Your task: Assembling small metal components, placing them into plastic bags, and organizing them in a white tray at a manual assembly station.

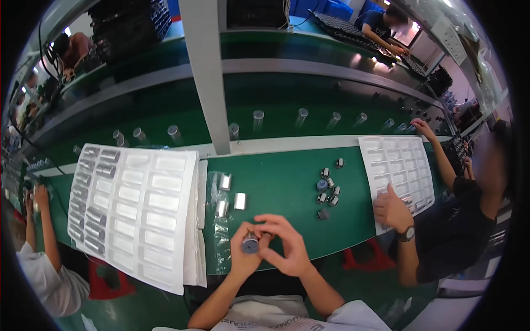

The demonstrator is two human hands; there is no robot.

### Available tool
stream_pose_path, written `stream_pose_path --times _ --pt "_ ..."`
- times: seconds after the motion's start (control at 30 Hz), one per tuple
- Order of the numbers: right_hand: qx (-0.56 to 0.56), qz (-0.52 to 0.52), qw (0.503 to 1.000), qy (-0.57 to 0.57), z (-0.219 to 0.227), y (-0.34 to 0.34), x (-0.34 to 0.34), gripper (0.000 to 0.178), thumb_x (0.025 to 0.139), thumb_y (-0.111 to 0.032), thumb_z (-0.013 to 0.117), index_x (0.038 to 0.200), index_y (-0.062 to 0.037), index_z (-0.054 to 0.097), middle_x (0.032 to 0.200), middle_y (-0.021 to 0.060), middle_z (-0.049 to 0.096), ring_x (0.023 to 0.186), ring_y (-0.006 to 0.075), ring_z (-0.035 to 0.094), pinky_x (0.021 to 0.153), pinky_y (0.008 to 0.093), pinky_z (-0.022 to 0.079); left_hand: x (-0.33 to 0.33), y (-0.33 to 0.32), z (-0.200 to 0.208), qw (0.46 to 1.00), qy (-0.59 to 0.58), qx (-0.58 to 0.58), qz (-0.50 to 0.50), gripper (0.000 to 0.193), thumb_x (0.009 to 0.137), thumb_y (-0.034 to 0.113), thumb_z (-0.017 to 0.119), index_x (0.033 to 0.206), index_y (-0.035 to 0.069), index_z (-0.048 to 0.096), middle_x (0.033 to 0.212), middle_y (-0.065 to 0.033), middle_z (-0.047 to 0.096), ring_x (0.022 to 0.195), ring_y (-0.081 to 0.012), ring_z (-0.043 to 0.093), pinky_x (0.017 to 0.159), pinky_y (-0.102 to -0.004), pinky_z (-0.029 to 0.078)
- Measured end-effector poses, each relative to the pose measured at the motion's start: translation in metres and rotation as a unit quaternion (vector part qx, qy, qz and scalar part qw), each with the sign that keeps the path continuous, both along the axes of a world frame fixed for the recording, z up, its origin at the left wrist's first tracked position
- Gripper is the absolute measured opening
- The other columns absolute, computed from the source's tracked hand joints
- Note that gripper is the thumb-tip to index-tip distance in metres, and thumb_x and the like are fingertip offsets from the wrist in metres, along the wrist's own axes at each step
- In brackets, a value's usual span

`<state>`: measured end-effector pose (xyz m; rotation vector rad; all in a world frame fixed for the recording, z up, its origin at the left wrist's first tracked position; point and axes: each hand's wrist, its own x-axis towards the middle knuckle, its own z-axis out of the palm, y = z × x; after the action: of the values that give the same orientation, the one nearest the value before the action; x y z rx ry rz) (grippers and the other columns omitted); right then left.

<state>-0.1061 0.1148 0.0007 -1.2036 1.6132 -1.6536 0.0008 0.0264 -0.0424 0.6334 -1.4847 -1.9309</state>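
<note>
At the near edge of the green table, my left hand (243,256) is closed around a small metal cylinder (250,244), its dark grey round end facing me. My right hand (288,247) curves in from the right beside it. Its thumb and fingertips bend together near the cylinder; what lies between them is hidden. Ahead and to the left are a short silver sleeve (240,201) standing alone and two more sleeves on a clear plastic bag (220,243). Several small dark and silver parts (329,183) lie in a loose group to the right.
A stack of white moulded trays (153,199), partly filled with silver cylinders, stands at left. Another white tray (395,160) lies at right, under a co-worker's hand (393,209). Beyond a metal rail, several cylinders (258,118) stand on a green belt. A grey post (205,77) rises there.
</note>
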Motion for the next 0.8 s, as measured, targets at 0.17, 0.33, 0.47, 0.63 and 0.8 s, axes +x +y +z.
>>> stream_pose_path --times 0.17,0.33,0.47,0.63,0.8 --pt "0.049 -0.028 0.997 -0.047 0.0 0.001 0.004 0.031 0.086 -0.012 0.07 0.115 -0.0022 0.07 0.133 0.0155 0.057 0.105 0.0189 0.058 0.09 0.0319 0.046 -0.007 0.001 0.021 0.996 -0.014 -0.083 -0.031 0.023 0.082 0.006 0.072 0.095 0.006 0.053 0.082 0.0001 0.052 0.076 -0.0072 0.049 0.067 -0.0226 0.04" --pt "-0.009 -0.039 0.995 -0.087 0.001 0.008 -0.009 0.037 0.095 -0.019 0.063 0.127 -0.0003 0.062 0.137 0.0172 0.054 0.118 0.0208 0.054 0.09 0.0318 0.046 0.002 -0.002 0.008 0.996 -0.08 0.021 -0.039 0.016 0.09 0.004 0.066 0.092 0.005 0.05 0.064 0.0014 0.054 0.049 -0.0028 0.049 0.043 -0.0205 0.033" --pt "-0.004 0.024 0.999 -0.048 -0.01 0.006 -0.003 0.044 0.092 -0.022 0.066 0.131 -0.0038 0.059 0.143 0.0179 0.05 0.13 0.0314 0.05 0.107 0.0413 0.04 -0.001 0.0 0.013 0.992 -0.099 0.023 -0.076 0.017 0.09 0.005 0.067 0.09 0.004 0.05 0.066 0.0005 0.055 0.053 -0.0027 0.051 0.046 -0.0211 0.035" --pt "0.017 0.08 0.995 0.058 0.001 0.003 -0.005 0.051 0.089 -0.019 0.069 0.137 -0.0074 0.057 0.148 0.0186 0.045 0.134 0.0369 0.045 0.112 0.0463 0.036 0.0 0.002 -0.028 0.996 -0.028 -0.078 -0.018 0.018 0.093 0.009 0.067 0.099 0.005 0.051 0.078 -0.0015 0.056 0.058 -0.0034 0.05 0.048 -0.0218 0.04" --pt "0.012 0.096 0.965 0.243 0.012 0.006 -0.021 0.052 0.074 -0.005 0.074 0.126 -0.0086 0.065 0.133 0.0109 0.059 0.124 0.0315 0.054 0.101 0.0437 0.045 0.003 0.002 0.007 0.975 0.042 0.181 -0.118 0.038 0.096 0.01 0.064 0.122 0.008 0.036 0.11 -0.0055 0.053 0.084 -0.0099 0.056 0.062 -0.0232 0.047"
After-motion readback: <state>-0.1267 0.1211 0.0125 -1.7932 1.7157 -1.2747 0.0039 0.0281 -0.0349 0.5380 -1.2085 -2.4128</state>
